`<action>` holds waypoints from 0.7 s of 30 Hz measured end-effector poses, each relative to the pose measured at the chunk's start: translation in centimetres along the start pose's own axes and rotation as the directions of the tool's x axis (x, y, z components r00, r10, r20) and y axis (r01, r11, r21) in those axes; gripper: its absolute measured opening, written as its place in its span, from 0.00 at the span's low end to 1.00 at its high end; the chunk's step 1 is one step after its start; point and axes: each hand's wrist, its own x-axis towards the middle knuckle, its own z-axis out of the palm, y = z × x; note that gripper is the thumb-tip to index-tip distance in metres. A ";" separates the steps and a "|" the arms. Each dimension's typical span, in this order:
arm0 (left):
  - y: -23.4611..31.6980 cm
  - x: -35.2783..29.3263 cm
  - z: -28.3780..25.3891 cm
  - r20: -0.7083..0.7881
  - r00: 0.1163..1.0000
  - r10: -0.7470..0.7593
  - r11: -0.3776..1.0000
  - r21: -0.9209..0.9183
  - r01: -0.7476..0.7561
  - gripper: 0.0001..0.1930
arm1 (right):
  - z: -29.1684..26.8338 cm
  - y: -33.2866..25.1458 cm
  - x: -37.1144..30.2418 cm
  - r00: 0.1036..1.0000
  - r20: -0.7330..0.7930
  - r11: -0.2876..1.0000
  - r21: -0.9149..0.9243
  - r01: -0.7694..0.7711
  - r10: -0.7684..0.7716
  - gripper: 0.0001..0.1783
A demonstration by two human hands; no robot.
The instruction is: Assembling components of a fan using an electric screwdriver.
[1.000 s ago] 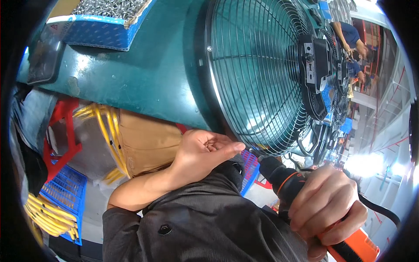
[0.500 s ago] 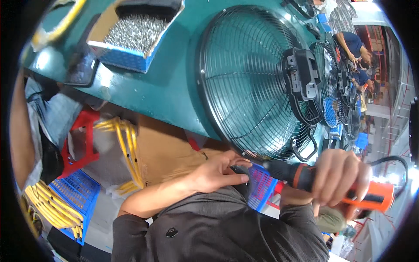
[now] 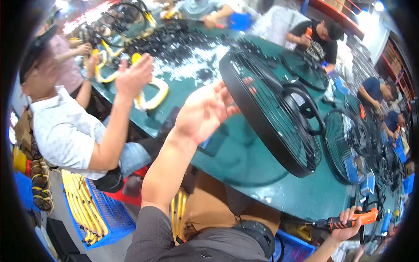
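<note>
A black fan (image 3: 270, 118) with a wire grille stands tilted on its edge on the green table (image 3: 235, 161). My left hand (image 3: 200, 113) is raised to the fan's near rim, and its fingertips show through the grille wires. My right hand (image 3: 347, 227) is low at the right, closed around an orange and black power screwdriver (image 3: 349, 219) with its bit pointing left, just off the table's near edge.
A co-worker in a white shirt (image 3: 65, 131) sits close on my left with one hand raised (image 3: 133, 76). A blue crate of yellow parts (image 3: 94, 212) stands on the floor. More fans (image 3: 349, 146) and yellow rings (image 3: 150, 96) lie on the table, with other workers beyond it.
The fan lay flat in front of me and is now tipped up on its edge. My left hand has risen from the near edge to the fan's rim. The screwdriver hand has dropped to the lower right.
</note>
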 end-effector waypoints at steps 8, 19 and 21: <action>5.4 4.6 -3.5 -0.226 0.960 -0.166 0.928 -0.365 0.074 0.31 | -3.4 3.6 0.2 0.956 -0.292 0.994 -0.099 -0.048 0.017 0.17; 4.1 5.5 7.1 0.093 0.844 -0.528 -0.711 0.495 -0.499 0.32 | -3.1 -0.5 5.8 0.914 -0.406 0.812 -0.528 -0.250 0.017 0.13; 3.3 6.1 6.4 0.065 0.879 -0.472 -0.786 0.421 -0.453 0.21 | -3.7 -1.4 7.1 0.903 -0.428 0.545 -0.751 -0.374 0.031 0.15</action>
